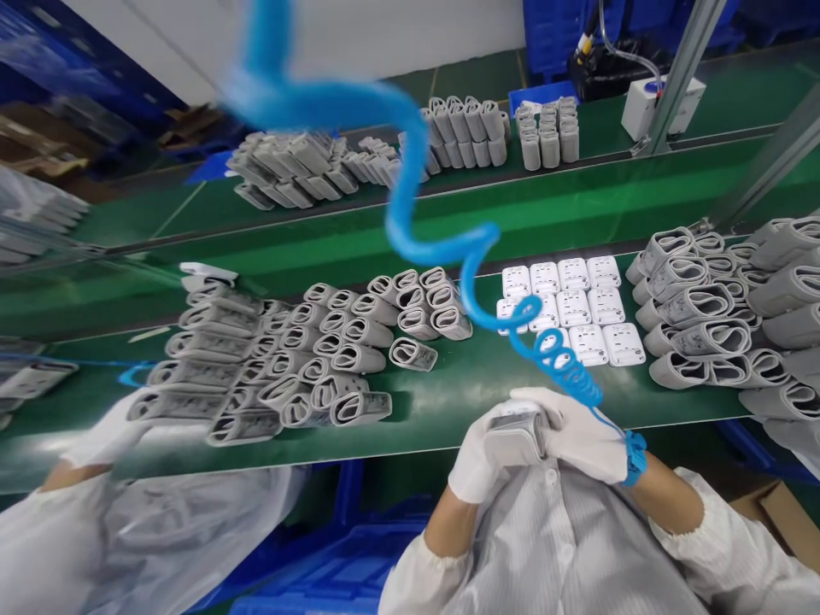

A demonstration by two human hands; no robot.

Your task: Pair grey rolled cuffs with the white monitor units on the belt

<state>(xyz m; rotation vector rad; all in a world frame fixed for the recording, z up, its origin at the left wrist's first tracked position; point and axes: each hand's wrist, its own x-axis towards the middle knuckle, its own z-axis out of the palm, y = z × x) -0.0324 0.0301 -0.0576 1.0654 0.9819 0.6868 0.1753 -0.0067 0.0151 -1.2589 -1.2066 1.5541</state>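
Note:
In front of my chest, both gloved hands are closed around a rolled grey blood pressure cuff [512, 442]. My left hand [472, 465] grips its left side. My right hand [586, 440] wraps round its right side, and a white part shows at its top, partly covered by the fingers. A blue band [635, 459] circles my right wrist, joined to a coiled blue cord [410, 201]. Beyond my hands lie rows of white square monitor units [589, 344]. Rolled grey cuffs stand in groups at the left [360, 407] and right [695, 342].
A green work surface [442, 410] runs across the view. At the left, a co-worker's gloved hand [112, 431] touches stacked cuffs. More cuffs [458, 141] stand behind a green rail [359, 226]. Metal posts [685, 77] rise at right. Blue crates [346, 555] sit below the edge.

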